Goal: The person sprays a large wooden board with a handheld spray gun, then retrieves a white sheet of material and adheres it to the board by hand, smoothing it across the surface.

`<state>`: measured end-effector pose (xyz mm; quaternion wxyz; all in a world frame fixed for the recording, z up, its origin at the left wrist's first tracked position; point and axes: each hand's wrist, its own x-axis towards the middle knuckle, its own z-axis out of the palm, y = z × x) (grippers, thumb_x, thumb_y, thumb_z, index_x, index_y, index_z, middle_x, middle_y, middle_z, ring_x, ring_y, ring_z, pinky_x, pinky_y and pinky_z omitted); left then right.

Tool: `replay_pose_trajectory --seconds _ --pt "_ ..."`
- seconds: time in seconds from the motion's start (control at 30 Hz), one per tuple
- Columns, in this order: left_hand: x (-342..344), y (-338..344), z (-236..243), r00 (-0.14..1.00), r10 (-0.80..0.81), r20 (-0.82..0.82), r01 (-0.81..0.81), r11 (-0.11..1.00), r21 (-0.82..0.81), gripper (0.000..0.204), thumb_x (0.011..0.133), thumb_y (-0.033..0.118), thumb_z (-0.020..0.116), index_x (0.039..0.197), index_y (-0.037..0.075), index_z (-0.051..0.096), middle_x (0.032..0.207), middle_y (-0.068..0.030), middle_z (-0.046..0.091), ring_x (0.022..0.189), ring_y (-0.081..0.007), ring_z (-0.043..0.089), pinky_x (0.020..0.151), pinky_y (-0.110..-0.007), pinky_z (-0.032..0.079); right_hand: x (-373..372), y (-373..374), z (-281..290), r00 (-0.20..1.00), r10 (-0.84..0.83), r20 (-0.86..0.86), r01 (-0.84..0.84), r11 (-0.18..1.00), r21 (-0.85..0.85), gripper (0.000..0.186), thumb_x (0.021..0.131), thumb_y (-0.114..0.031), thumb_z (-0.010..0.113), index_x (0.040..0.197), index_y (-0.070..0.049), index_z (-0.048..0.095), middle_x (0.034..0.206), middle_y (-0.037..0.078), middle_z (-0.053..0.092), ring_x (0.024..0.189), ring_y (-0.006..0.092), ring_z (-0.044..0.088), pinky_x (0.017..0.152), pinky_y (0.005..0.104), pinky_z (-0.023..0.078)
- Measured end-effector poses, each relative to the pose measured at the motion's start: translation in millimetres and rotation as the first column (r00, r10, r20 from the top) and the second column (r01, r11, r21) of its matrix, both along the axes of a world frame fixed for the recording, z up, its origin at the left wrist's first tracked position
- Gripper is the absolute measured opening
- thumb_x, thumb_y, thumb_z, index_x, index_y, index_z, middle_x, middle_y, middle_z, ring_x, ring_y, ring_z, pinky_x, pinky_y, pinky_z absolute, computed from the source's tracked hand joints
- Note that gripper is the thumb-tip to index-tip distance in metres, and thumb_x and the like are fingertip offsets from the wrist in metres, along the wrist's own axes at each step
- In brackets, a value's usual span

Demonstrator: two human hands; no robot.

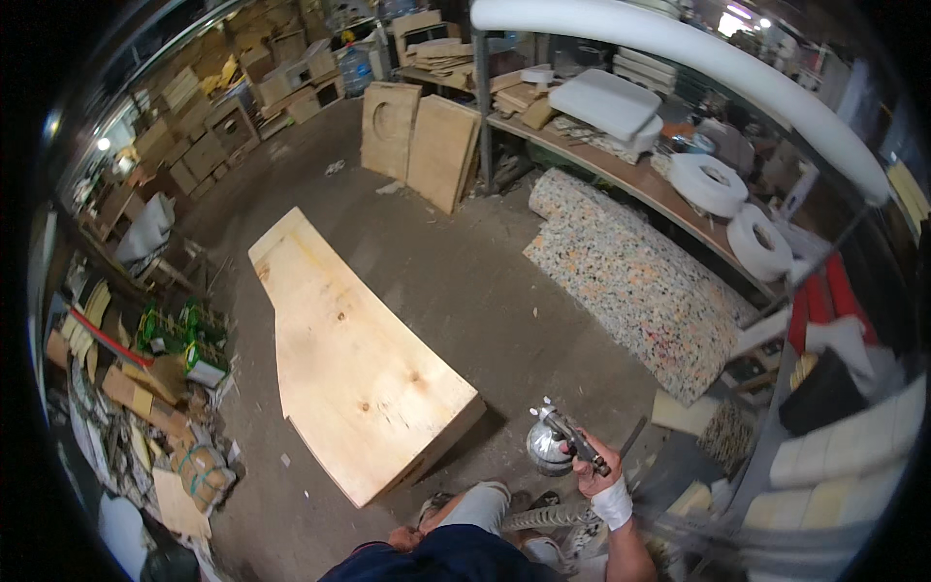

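Note:
My right hand [596, 473], with a white wrap [612, 504] around its wrist, is closed around the handle of a spray gun [574, 441]. A round, shiny metal cup [549, 448] sits at the gun's front. To the left of the gun lies a large, pale plywood box-like frame [359, 369], its broad top facing up and one end narrower. My left hand [404, 538] shows only in part beside my leg, below the frame's near end. Its fingers are too small and hidden to read.
A speckled foam roll [630, 272] lies along a shelf [621, 165] stacked with white rolls [708, 184]. Wooden panels [441, 150] lean at the back. Scraps and cartons [145, 403] crowd the left side. A ribbed hose [543, 517] lies near my feet.

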<state>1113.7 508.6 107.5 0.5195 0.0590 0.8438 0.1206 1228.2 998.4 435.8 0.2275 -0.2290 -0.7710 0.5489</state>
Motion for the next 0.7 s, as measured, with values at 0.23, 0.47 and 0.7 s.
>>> replay_pose_trajectory --seconds 0.23,0.47,0.7 --pt "70 97 20 0.929 0.304 -0.213 -0.293 0.953 0.082 0.042 0.083 0.037 0.065 0.096 -0.002 0.073 0.101 -0.0225 0.071 0.095 -0.0364 0.068 0.085 -0.043 0.053 -112 152 23 0.96 0.279 0.013 -0.279 0.953 0.122 0.081 0.086 -0.065 0.062 0.124 0.006 0.06 0.092 0.012 0.072 0.081 0.0194 0.069 0.074 0.031 0.053" --pt "43 276 -35 0.792 0.607 -0.062 -0.604 0.795 0.059 0.055 0.089 0.042 0.057 0.107 -0.008 0.066 0.112 -0.0327 0.063 0.112 -0.0484 0.059 0.096 -0.051 0.046 -283 230 -12 0.83 0.545 0.122 -0.55 0.835 0.014 0.08 0.088 -0.067 0.058 0.129 0.001 0.06 0.093 0.004 0.068 0.063 0.0064 0.049 0.058 0.0221 0.042" --pt "18 409 -23 0.352 0.928 -0.118 -0.896 0.371 0.244 0.042 0.092 0.041 0.059 0.095 0.0 0.07 0.086 -0.0253 0.068 0.089 -0.0401 0.068 0.076 -0.047 0.051 -415 234 -30 0.487 0.851 0.196 -0.858 0.509 -0.075 0.092 0.08 -0.076 0.058 0.128 0.002 0.061 0.091 0.005 0.068 0.063 0.0067 0.048 0.056 0.0236 0.042"
